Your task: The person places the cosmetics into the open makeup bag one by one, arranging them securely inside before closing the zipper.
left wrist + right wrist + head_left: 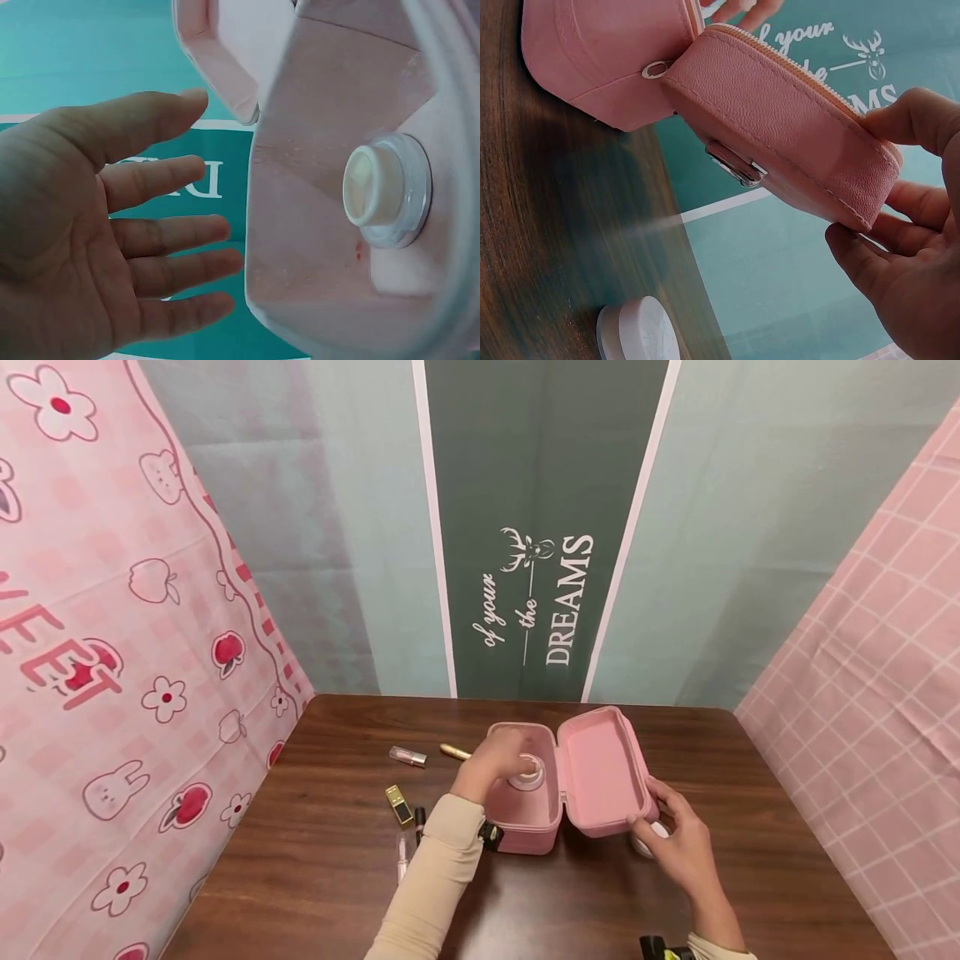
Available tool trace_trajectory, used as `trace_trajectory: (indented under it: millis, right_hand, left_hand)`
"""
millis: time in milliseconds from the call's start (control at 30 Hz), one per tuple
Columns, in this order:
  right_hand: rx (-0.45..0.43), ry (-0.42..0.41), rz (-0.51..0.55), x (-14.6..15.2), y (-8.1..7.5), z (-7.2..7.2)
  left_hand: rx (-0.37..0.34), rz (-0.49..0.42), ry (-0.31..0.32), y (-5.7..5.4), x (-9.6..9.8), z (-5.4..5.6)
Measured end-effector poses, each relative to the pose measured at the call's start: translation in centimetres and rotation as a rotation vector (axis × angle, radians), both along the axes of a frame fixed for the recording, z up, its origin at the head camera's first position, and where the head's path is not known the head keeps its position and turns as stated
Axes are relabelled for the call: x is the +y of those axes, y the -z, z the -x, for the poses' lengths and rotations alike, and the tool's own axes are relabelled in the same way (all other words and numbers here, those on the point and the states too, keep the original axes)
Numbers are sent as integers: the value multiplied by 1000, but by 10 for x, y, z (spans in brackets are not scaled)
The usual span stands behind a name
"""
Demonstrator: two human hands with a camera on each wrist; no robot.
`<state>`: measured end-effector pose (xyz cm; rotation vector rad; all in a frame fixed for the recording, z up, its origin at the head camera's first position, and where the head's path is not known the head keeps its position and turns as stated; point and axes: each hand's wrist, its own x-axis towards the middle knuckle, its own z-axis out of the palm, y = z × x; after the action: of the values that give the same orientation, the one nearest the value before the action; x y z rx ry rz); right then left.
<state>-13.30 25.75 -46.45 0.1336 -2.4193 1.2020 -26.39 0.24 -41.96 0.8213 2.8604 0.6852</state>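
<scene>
A pink zippered cosmetic case [528, 842] stands on the table with its lid [603, 768] swung out to the right. Inside, a small clear-walled jar [386, 191] with a cream-coloured centre rests on the bottom. My left hand [498, 758] hovers at the case's left side, over its opening, with fingers spread straight and nothing in them. At the lid's outer end, my right hand [682, 843] grips the edge, thumb on the zipper side and fingers beneath. The lid's outside shows a metal buckle [736, 165] in the right wrist view.
Left of the case lie a clear tube with a silver end [407, 757], a gold stick [454, 751], a gold-and-black tube [399, 805], a black tube [420, 822] and a clear slim tube [402, 858]. A round white-lidded container [641, 330] sits under the right hand.
</scene>
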Motion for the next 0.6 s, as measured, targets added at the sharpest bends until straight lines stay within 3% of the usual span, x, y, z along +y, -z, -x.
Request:
trace_trajectory:
  millis: [167, 400, 600]
  right_hand:
    - [-11, -7, 2, 0, -1, 0]
    - [-8, -2, 0, 0, -2, 0]
    - [16, -16, 15, -1, -2, 0]
  left_hand:
    - [-44, -41, -43, 5, -9, -13]
    - [65, 36, -155, 12, -18, -29]
    - [104, 9, -204, 14, -32, -43]
